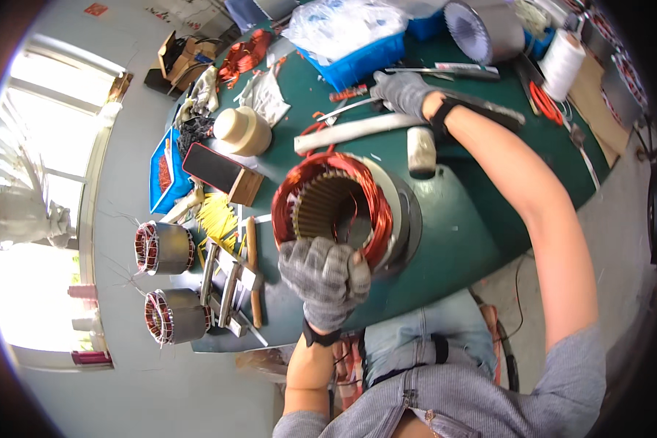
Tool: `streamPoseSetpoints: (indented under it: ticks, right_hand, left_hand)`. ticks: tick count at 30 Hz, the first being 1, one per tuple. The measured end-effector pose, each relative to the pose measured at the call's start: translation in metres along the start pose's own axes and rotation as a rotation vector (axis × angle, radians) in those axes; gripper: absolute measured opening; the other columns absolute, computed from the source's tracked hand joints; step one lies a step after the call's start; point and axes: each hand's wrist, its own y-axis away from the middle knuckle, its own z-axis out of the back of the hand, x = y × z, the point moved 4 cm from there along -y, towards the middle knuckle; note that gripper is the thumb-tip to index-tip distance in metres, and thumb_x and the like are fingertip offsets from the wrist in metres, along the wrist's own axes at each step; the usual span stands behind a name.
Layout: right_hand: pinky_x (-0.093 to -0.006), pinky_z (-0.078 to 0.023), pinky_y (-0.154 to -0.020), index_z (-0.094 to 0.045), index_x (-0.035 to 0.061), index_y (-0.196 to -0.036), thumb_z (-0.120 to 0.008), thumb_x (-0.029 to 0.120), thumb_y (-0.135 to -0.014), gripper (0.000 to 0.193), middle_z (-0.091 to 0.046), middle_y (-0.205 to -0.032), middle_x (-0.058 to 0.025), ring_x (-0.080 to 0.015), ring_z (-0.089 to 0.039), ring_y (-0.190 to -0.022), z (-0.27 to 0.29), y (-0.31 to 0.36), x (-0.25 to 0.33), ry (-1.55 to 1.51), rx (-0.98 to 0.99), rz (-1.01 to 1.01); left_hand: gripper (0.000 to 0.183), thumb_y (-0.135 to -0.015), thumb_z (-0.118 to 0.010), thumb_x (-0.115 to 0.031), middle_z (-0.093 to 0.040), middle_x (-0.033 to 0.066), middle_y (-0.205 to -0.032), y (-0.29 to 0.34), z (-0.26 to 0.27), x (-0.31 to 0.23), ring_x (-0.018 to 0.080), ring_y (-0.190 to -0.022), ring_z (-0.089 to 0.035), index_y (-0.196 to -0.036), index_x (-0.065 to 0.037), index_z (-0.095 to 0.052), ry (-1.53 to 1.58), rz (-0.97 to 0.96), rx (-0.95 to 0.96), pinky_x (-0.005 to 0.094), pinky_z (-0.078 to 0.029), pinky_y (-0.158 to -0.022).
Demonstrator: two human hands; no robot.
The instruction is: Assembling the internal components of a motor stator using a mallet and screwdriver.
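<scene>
A motor stator (405,219) with red-copper windings (378,197) around its open bore stands on the green table in front of me. My left hand (325,281), in a grey knit glove, is closed over the near edge of its windings. My right hand (403,93), gloved the same way, reaches to the far side among tools. Its fingers are curled, and what they hold, if anything, is hidden. A thin metal rod (347,110) runs up to these fingers. Close by lie a red-handled tool (348,93) and a long whitish bar (358,133).
Beyond my right hand stands a blue bin (365,62) full of clear plastic. A white cylinder (421,151) is right of the stator; a cream pot (242,131), a phone (212,166) on a wooden block and yellow strips (217,217) are left. Two smaller stators (175,248) sit at the left edge.
</scene>
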Motion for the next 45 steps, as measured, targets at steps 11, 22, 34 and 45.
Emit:
streamPoseSetpoints:
  ticks: [11, 22, 34, 45]
  right_hand:
    - [-0.0265, -0.042, -0.057, -0.057, 0.0047, -0.084, -0.059, 0.018, -0.080, 0.014, -0.055, -0.071, -0.0010, -0.0108, -0.051, -0.061, 0.090, 0.187, 0.045, -1.167, -0.322, -0.180]
    - [-0.0225, -0.042, -0.053, -0.055, 0.0035, -0.090, -0.067, 0.023, -0.079, 0.025, -0.055, -0.072, -0.0001, -0.0073, -0.050, -0.063, 0.031, 0.249, 0.122, -1.976, -0.263, -0.321]
    - [-0.0309, -0.047, -0.069, -0.054, 0.0078, -0.123, -0.043, 0.008, -0.087, 0.038, -0.061, -0.090, -0.0085, -0.0205, -0.058, -0.074, 0.062, 0.324, 0.077, -0.736, -0.648, 0.026]
    - [-0.0319, -0.035, -0.047, -0.062, 0.0230, -0.114, -0.058, 0.022, -0.081, 0.034, -0.042, -0.060, 0.0008, -0.0164, -0.041, -0.051, 0.140, 0.326, 0.075, 0.270, -0.077, 0.103]
  left_hand:
    - [0.029, -0.064, -0.077, -0.020, -0.052, 0.0084, -0.069, 0.001, 0.004, 0.012, 0.0286, -0.063, -0.050, -0.077, -0.007, -0.054, 0.158, -0.113, 0.235, 0.0401, -0.037, -0.059]
    - [0.051, -0.062, -0.074, -0.022, -0.055, 0.0128, -0.100, 0.010, 0.011, 0.002, 0.0325, -0.088, -0.053, -0.107, -0.006, -0.054, 0.027, -0.174, 0.225, 0.0443, -0.041, -0.077]
    - [0.033, -0.063, -0.072, -0.020, -0.053, 0.0062, -0.118, 0.022, 0.008, 0.003, 0.0281, -0.103, -0.049, -0.095, -0.023, -0.070, 0.152, -0.067, 0.151, 0.0413, -0.036, -0.090]
    - [0.034, -0.060, -0.074, -0.018, -0.057, 0.0048, -0.096, 0.016, 0.005, 0.001, 0.0266, -0.089, -0.052, -0.092, -0.024, -0.070, 0.137, -0.032, 0.270, 0.0421, -0.037, -0.081]
